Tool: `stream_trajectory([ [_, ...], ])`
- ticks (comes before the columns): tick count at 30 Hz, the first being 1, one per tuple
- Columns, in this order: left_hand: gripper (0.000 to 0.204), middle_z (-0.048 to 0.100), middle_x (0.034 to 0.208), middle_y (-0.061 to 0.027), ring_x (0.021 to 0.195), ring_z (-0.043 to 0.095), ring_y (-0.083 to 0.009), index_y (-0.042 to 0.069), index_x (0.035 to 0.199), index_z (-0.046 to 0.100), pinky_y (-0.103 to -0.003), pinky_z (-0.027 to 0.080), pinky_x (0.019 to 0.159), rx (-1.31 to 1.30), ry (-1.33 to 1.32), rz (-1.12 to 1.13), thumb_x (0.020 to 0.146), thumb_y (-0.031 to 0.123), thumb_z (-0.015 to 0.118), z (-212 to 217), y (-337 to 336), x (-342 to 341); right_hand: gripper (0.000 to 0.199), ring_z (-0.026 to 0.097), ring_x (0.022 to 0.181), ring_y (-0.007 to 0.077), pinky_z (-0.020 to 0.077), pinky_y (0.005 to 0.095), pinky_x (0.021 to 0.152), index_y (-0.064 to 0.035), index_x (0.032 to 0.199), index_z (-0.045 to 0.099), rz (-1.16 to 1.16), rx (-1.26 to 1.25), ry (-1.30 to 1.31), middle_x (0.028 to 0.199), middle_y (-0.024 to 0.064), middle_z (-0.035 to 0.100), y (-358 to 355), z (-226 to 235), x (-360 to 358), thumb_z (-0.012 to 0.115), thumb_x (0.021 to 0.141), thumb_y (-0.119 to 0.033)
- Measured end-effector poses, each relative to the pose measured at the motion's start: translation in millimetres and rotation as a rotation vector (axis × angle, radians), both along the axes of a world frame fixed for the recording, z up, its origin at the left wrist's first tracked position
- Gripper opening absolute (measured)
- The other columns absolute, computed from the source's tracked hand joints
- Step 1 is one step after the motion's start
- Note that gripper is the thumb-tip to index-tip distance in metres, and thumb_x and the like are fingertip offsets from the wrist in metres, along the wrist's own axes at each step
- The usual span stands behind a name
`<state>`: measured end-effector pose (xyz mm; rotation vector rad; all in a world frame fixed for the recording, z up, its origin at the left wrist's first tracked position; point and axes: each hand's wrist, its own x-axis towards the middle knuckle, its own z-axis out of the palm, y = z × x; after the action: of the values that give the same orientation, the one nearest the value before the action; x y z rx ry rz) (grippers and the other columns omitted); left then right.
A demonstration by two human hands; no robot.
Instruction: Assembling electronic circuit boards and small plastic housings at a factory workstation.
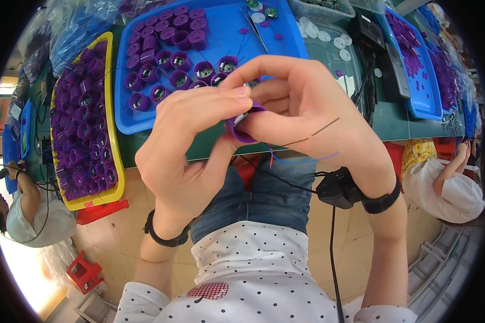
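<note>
Between my hands, above my lap, is a small purple plastic housing (240,132), shaped like a short cup. My left hand (180,137) pinches it from the left, fingertips over its top and thumb below. From the other side my right hand (328,110) grips it, the thumb pressed at its opening and the index finger arched over toward the left fingertips. A pale part shows inside the rim, mostly covered by fingers. Thin wires (272,156), red, blue and dark, trail out below the right thumb.
A blue tray (125,121) ahead holds many purple housings, some with circuit boards, plus tweezers (257,33). At left stands a yellow-rimmed tray (115,156) full of housings. White discs (323,36) lie in a clear container. Another blue tray (423,107) is at right. Co-workers sit on both sides.
</note>
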<state>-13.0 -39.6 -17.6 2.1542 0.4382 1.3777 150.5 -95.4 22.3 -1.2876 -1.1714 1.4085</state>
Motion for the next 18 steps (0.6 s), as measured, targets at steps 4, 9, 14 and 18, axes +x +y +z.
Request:
stream_trajectory([
  [4,0.04,0.068,0.094,-0.0096,0.088,0.064,-0.0242,0.001,0.097,0.066,-0.033,0.048,0.08,-0.062,-0.038,-0.001,0.058,-0.012,0.065,0.5,-2.3,-2.5,0.03,0.061,0.089,0.0111,0.0509,0.0228,0.074,0.0063,0.112,0.055,-0.058,0.016,0.04,0.098,0.0104,0.065,-10.1,5.9,-6.6,0.055,0.082,0.002],
  [9,0.043,0.068,0.095,-0.0095,0.089,0.063,-0.0245,0.0,0.097,0.065,-0.033,0.049,0.081,-0.078,-0.074,0.015,0.057,-0.014,0.065,1.0,-7.0,-0.6,0.027,0.061,0.092,0.012,0.0513,0.0246,0.079,0.0068,0.114,0.052,-0.131,0.021,0.138,0.105,0.0113,0.062,-14.3,2.8,-14.5,0.052,0.088,0.0],
  [14,0.042,0.068,0.094,-0.0095,0.087,0.063,-0.0254,-0.001,0.097,0.065,-0.033,0.05,0.079,-0.02,-0.057,0.035,0.056,-0.014,0.066,2.5,-6.5,-2.6,0.026,0.06,0.092,0.0117,0.0511,0.0245,0.08,0.0075,0.114,0.052,-0.152,0.046,0.145,0.104,0.0112,0.062,-14.6,-2.9,-20.0,0.051,0.088,0.0],
  [18,0.034,0.064,0.1,-0.0148,0.095,0.059,-0.0272,-0.005,0.099,0.061,-0.037,0.045,0.088,0.03,0.053,-0.005,0.067,-0.006,0.072,3.7,-6.7,-9.7,0.026,0.06,0.092,0.0118,0.0512,0.0253,0.08,0.0073,0.113,0.052,-0.095,0.078,0.145,0.103,0.0113,0.063,-12.3,-8.0,-17.2,0.049,0.088,0.001],
])
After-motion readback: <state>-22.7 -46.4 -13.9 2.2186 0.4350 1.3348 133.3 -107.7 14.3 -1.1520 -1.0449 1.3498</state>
